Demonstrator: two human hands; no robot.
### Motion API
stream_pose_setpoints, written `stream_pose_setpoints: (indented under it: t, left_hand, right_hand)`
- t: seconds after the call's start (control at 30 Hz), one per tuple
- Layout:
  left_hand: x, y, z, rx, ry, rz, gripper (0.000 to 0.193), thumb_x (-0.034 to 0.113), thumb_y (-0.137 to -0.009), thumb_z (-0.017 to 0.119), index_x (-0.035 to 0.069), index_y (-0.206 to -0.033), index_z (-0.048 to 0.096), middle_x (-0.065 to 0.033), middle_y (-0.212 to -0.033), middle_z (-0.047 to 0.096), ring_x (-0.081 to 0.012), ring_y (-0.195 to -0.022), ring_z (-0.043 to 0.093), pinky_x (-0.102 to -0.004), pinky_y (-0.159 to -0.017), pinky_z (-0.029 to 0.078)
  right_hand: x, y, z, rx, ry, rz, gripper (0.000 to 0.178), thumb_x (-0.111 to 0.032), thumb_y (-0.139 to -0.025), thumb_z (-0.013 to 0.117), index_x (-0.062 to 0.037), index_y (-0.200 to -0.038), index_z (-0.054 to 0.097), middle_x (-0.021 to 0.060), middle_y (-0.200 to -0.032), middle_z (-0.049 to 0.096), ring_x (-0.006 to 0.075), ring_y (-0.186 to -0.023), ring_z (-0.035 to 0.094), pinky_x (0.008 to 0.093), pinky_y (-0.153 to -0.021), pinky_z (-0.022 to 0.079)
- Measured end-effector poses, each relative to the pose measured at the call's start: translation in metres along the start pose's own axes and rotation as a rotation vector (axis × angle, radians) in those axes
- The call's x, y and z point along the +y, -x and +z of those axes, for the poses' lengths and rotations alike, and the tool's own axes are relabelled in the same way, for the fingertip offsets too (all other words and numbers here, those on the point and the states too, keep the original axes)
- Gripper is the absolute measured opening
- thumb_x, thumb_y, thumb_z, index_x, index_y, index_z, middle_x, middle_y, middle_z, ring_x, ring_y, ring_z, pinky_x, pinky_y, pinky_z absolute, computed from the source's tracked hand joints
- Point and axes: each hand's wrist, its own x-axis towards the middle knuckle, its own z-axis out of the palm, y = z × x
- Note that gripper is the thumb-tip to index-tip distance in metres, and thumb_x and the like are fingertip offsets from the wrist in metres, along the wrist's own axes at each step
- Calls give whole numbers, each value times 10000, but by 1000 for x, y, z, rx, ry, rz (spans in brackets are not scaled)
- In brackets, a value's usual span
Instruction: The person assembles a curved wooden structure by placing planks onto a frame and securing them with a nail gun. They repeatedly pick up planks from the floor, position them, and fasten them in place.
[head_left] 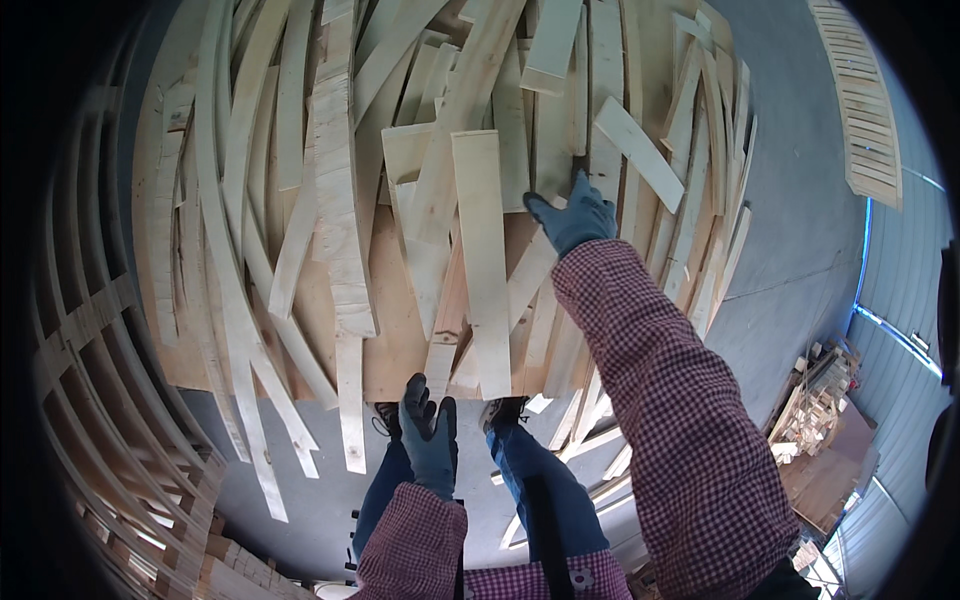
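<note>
My right hand [583, 218], in a blue-grey glove, reaches over the pile of wooden planks with thumb and forefinger spread. It is open, close to the lower end of a pale plank [550, 140]; whether it touches the wood I cannot tell. Nearer to me, my left hand [430, 445], gloved alike, is raised by the front edge of the plywood sheet [390, 360]. Its thumb and fingers stand apart with nothing between them. Between the hands, a wide pale board [482, 260] lies on top of the pile, lengthwise to me.
Long planks [250, 370] overhang the front edge at left. A slatted wooden stack [90, 330] stands along the left side. Farther right are a pallet-like rack [860, 100], a heap of offcuts [810, 420] and a metal wall [910, 300]. More strips lie on the floor by my legs.
</note>
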Motion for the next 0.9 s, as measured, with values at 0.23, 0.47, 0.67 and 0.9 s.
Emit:
stream_pose_setpoints:
  t: [0.23, 0.47, 0.67, 0.9]
  left_hand:
    - [33, -28, 3, -177, 30, -122, 547, 149, -890, 597, 5, -1355, 349, -158, -1372, 396, -260, -1275, 383, -339, -1056, 325]
    - [52, -33, 13, -189, -14, -35, 549, 161, -889, 597, -15, -1347, 352, -168, -1343, 417, -259, -1243, 417, -337, -1054, 325]
    - [26, -55, 6, -59, 329, -218, 627, 181, -887, 600, 23, -1396, 268, -148, -1414, 332, -252, -1308, 330, -359, -1079, 275]
    - [60, -44, 11, -53, 328, -133, 720, 122, -848, 637, 46, -1428, 217, -139, -1477, 228, -235, -1368, 226, -340, -1090, 267]
  right_hand:
    - [2, -31, -5, -201, -82, 3, 936, -619, -638, 702, -49, -1330, 432, 192, -1251, 545, 321, -1156, 523, 376, -1016, 384]
    - [-49, 40, -8, -14, -30, 31, 767, -519, -681, 708, -137, -1298, 459, 154, -1183, 537, 338, -1164, 450, 454, -967, 362]
    - [-133, 107, 18, -26, -255, -393, 342, -205, -728, 703, -179, -1049, 589, 97, -1256, 487, 291, -1096, 530, 547, -1021, 294]
    - [-76, 100, 15, 226, -864, -725, 520, -197, -756, 714, -2, -1201, 529, 193, -1156, 560, 345, -1061, 550, 401, -946, 422]
